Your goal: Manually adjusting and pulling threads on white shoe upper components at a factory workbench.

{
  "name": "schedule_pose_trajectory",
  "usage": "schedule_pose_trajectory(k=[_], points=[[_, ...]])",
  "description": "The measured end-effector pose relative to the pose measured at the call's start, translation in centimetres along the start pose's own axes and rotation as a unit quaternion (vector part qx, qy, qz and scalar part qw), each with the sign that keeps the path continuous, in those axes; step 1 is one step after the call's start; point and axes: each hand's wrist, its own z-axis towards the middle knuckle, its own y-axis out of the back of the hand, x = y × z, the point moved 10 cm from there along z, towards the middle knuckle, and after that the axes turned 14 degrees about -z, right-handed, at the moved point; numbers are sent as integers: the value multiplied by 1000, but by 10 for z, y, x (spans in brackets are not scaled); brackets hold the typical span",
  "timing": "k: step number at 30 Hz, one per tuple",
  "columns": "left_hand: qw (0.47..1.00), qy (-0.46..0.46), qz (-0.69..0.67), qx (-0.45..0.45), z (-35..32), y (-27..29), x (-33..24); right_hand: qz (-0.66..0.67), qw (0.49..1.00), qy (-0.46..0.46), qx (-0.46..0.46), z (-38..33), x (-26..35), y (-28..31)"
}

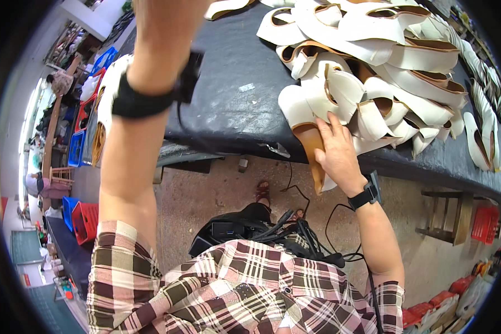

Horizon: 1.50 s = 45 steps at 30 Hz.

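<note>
White leather shoe uppers with tan linings lie heaped in a pile (373, 61) on a dark-topped table (222, 72). My right hand (339, 153) rests at the pile's near edge, fingers stretched out and apart against the white leather. Its thumb lies over the tan inside of one shoe upper (312, 147), which hangs partly past the table edge. My left hand (170, 19) reaches far forward over the table's left part. The top of the picture cuts it off, so its fingers and anything in them are hidden.
More white uppers (481, 128) lie in rows at the right, and others stand in a stack (108, 106) at the left. Red and blue crates (86, 222) line the left side. A wooden stool (448, 217) stands under the right end. Black cables (300, 222) hang before me.
</note>
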Motion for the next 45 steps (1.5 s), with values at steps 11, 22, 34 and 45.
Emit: schedule_pose_trajectory(k=[11, 22, 34, 45], points=[[830, 358, -168, 393, -272, -24, -143, 313, 936, -96, 132, 7, 30, 17], [764, 510, -309, 247, -251, -23, -21, 155, 981, -81, -84, 133, 62, -1], [596, 564, -533, 206, -267, -98, -10, 321, 941, -105, -26, 138, 79, -6], [228, 702, -658, 148, -278, -57, -95, 604, 746, -219, 175, 39, 69, -6]])
